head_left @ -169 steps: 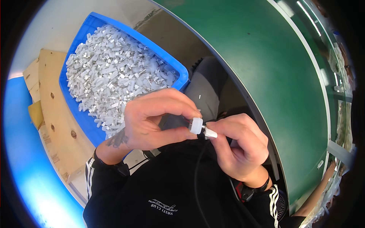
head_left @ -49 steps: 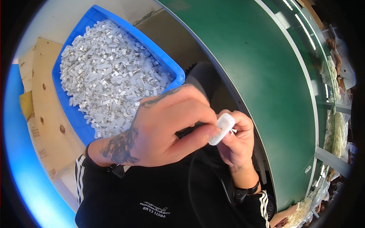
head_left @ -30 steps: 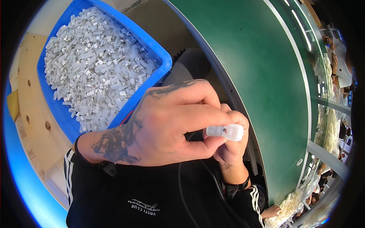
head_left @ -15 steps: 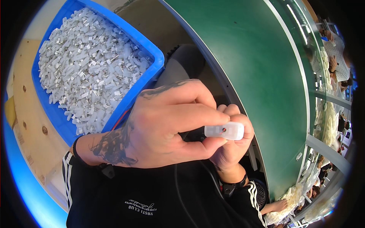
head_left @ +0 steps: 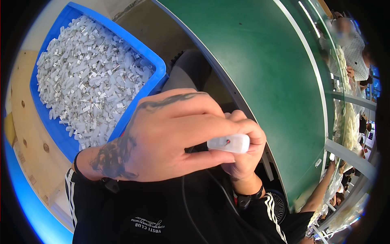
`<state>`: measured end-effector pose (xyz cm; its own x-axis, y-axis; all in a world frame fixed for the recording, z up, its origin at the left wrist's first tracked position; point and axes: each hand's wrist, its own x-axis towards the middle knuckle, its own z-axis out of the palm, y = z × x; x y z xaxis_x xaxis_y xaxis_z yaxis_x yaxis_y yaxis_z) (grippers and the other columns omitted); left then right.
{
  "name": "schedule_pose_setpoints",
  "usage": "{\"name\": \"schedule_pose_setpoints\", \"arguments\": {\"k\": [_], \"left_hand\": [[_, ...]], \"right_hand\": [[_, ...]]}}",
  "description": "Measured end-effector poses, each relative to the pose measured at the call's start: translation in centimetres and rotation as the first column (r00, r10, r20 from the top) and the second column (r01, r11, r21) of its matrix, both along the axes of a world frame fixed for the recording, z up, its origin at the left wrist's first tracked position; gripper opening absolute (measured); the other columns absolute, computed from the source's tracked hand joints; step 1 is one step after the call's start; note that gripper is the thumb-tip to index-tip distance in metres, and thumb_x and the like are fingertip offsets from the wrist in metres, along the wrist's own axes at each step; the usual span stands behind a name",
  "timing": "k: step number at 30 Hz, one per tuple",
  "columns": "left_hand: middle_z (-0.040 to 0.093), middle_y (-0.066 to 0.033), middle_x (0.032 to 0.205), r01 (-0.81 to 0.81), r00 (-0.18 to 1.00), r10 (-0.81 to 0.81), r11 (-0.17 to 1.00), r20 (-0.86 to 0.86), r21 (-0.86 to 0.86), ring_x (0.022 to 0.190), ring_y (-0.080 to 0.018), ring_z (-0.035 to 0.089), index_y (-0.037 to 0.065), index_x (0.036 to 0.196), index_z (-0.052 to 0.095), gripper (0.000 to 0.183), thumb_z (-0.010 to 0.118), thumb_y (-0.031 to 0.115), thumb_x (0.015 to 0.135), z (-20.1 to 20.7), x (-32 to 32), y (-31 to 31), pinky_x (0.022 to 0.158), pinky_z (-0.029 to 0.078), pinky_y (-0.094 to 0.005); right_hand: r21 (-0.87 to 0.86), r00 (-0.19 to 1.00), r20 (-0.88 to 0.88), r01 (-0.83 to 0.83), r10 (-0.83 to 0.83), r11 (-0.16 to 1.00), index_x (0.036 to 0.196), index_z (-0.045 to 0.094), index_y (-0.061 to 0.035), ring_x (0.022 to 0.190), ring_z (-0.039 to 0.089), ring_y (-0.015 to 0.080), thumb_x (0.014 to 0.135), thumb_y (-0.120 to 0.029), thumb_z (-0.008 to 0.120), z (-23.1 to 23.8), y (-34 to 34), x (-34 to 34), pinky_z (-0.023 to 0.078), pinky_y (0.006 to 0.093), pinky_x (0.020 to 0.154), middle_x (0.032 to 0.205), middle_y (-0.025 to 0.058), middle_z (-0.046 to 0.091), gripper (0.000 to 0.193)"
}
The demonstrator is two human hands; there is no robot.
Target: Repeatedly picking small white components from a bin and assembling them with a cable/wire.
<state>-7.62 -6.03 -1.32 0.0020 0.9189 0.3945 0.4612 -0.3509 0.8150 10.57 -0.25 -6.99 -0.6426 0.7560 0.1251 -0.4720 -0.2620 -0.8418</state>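
Note:
In front of my chest, a small translucent white plastic casing point(head_left: 239, 144) with a dark red spot on its face lies between my hands. My left hand point(head_left: 166, 134), tattooed on its back, pinches its left end between thumb and forefinger. Behind and to the right, my right hand point(head_left: 250, 160) has its fingers curled around the other end; part of that grip is hidden. Left of my hands, a blue plastic bin point(head_left: 159, 71) holds a heap of similar whitish pieces point(head_left: 89, 77), some with thin metal parts.
A green-topped table point(head_left: 260, 69) curves along the right, with one small white piece point(head_left: 318, 162) near its far edge. Wooden board point(head_left: 24, 110) lies beyond the bin. Another person's arm point(head_left: 321, 193) reaches in at lower right, beside pale plastic bags. More people sit farther right.
Both hands have shifted slightly left with the casing, which stays gripped. The whole view has shifted a little. At lower right, another person's arm now reaches farther into view.

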Motion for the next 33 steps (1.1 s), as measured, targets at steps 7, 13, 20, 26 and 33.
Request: {"name": "schedule_pose_setpoints", "arguments": {"k": [7,13,20,26,33], "left_hand": [[0.059,-0.0062,0.082,0.019,0.996,-0.018,1.0,0.088,-0.01,0.065,-0.0124,0.056,0.003,0.093,0.072,0.035,0.085,0.011,0.062,-0.5,0.5,0.4,0.054,0.043,-0.0232],[0.058,-0.0053,0.082,-0.015,0.976,0.013,1.0,0.216,0.006,0.062,-0.0092,0.055,0.002,0.092,0.072,0.033,0.084,0.007,0.062,-0.6,1.6,0.9,0.052,0.043,-0.0204],[0.058,-0.0044,0.082,-0.03,0.948,0.04,0.999,0.316,-0.036,0.06,-0.0074,0.054,0.002,0.092,0.072,0.031,0.084,0.006,0.063,-0.4,2.3,0.8,0.052,0.043,-0.0193],[0.059,-0.0047,0.08,-0.057,0.947,0.065,0.998,0.315,-0.034,0.06,-0.0083,0.055,0.002,0.09,0.072,0.031,0.085,0.008,0.063,-0.5,2.8,0.8,0.052,0.043,-0.02],[0.06,-0.0053,0.078,-0.046,0.946,0.045,0.999,0.32,-0.006,0.061,-0.0097,0.056,0.002,0.09,0.072,0.032,0.085,0.008,0.062,-0.4,2.8,1.1,0.052,0.042,-0.0207]], "right_hand": [[0.267,0.974,0.225,-0.076,0.015,0.961,0.092,0.064,0.0053,0.073,0.058,0.0161,0.082,0.004,0.064,0.5,1.5,1.1,0.047,0.0269,0.065,0.088,0.0119,0.061,0.011],[0.361,0.973,0.098,0.162,-0.21,0.918,0.087,0.059,0.0001,0.071,0.056,0.0171,0.079,0.001,0.067,0.0,0.3,0.7,0.046,0.0275,0.064,0.083,0.0087,0.058,0.011],[0.341,0.953,0.012,0.281,-0.303,0.897,0.09,0.054,-0.0035,0.07,0.053,0.0163,0.081,-0.018,0.075,0.1,-0.6,0.0,0.045,0.028,0.062,0.085,0.0066,0.055,0.027],[0.323,0.946,0.031,0.297,-0.323,0.899,0.09,0.054,-0.004,0.068,0.052,0.0156,0.081,-0.028,0.075,0.2,-0.8,0.2,0.044,0.0271,0.061,0.085,0.0065,0.054,0.033],[0.218,0.98,-0.017,0.198,-0.199,0.956,0.091,0.047,-0.0056,0.068,0.052,0.0157,0.086,-0.019,0.068,0.3,-0.5,0.2,0.045,0.0274,0.061,0.086,0.0073,0.053,0.025]]}}
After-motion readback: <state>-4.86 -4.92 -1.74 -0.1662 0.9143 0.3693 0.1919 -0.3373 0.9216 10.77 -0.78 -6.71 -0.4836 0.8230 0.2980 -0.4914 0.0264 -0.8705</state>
